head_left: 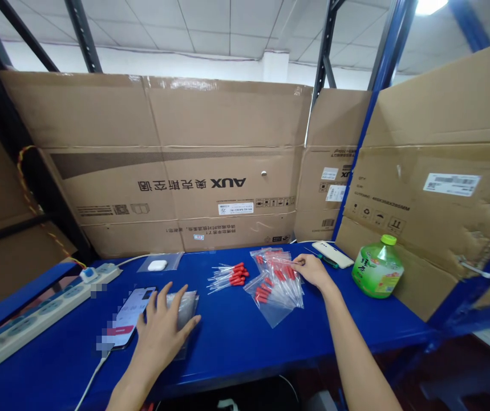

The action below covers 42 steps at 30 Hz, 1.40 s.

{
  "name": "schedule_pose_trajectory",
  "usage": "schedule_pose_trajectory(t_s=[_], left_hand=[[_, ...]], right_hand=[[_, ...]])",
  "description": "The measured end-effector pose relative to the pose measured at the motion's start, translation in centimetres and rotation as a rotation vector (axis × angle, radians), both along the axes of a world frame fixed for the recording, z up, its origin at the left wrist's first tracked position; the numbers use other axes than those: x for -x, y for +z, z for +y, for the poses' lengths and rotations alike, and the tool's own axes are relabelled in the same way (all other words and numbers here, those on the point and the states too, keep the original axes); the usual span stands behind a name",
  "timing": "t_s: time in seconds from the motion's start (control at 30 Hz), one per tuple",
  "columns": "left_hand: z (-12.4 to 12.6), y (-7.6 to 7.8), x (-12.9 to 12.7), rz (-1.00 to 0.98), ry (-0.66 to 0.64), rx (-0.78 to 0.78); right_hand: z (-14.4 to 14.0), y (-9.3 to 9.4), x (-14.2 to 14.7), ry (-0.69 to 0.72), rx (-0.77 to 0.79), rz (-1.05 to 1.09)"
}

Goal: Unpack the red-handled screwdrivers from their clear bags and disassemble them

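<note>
Bags first: the filled clear bags (pixel 275 279), each w/ red-capped tubes inside, lie in an overlapping fan on the blue bench (pixel 236 337), right of centre, long axes running roughly away from the person & slightly leftward. Right hand (pixel 311 269) sits at the fan's far right edge, fingers curled & touching the topmost bag, looks like a light pinch on its rim, tho exact grip is hard to tell. Loose red-capped tubes (pixel 227 276) lie in a bundle just left of the fan, caps pointing right toward the bags, so right hand is clearly the nearer one. Left hand (pixel 163 328) is well apart, spread flat w/ fingers open, pressing on a stack of empty bags (pixel 187 305) beside a phone (pixel 127 319). Green bottle (pixel 377 268) stands off to the right, clear of it all.
</note>
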<state>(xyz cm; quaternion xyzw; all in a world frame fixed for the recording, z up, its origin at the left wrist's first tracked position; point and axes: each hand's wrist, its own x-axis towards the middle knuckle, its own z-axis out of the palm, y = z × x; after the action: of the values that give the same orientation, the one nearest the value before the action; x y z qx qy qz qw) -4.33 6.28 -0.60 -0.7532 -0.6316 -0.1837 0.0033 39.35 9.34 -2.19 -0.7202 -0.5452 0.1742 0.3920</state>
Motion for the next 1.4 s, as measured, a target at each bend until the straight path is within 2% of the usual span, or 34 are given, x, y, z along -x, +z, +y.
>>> schedule_pose_trajectory(t_s=[0.07,0.13,0.23,0.33,0.43,0.5,0.6,0.77,0.97,1.17,1.27,1.4], left_hand=[[0.1,1.3,-0.3,-0.073,-0.019,-0.099],[0.3,3.0,-1.4,-0.239,-0.127,-0.147],[1.5,6.0,-4.5,-0.57,-0.315,0.011],[4.3,8.8,-8.4,-0.825,-0.532,0.132],[8.1,10.1,-11.3,-0.958,-0.566,0.058],[10.5,9.9,-12.3,-0.974,-0.497,0.035],[12.7,8.6,-12.5,-0.968,-0.354,0.053],[13.7,6.2,-11.5,-0.959,-0.343,-0.012],[14.0,4.9,-10.4,-0.871,-0.319,0.026],[13.9,4.9,-9.8,-0.634,-0.238,-0.072],[13.8,4.5,-9.6,-0.61,-0.292,-0.073],[14.1,3.6,-9.6,-0.699,-0.419,-0.038]], right_hand=[[0.2,1.1,0.5,0.052,-0.026,0.029],[0.4,2.6,1.6,0.152,-0.077,0.12],[1.2,5.2,4.4,0.269,-0.13,0.343],[3.1,7.4,7.9,0.274,-0.21,0.564],[5.6,8.3,11.5,0.321,-0.359,0.744],[7.0,8.1,13.7,0.359,-0.44,0.796],[7.9,6.8,16.6,0.328,-0.621,0.635],[6.7,4.4,20.1,0.432,-0.733,0.412],[6.2,2.7,20.9,0.414,-0.73,0.317],[6.8,1.7,21.1,0.414,-0.663,0.398],[6.9,1.4,21.1,0.408,-0.608,0.471],[7.1,1.1,20.9,0.362,-0.576,0.517]])
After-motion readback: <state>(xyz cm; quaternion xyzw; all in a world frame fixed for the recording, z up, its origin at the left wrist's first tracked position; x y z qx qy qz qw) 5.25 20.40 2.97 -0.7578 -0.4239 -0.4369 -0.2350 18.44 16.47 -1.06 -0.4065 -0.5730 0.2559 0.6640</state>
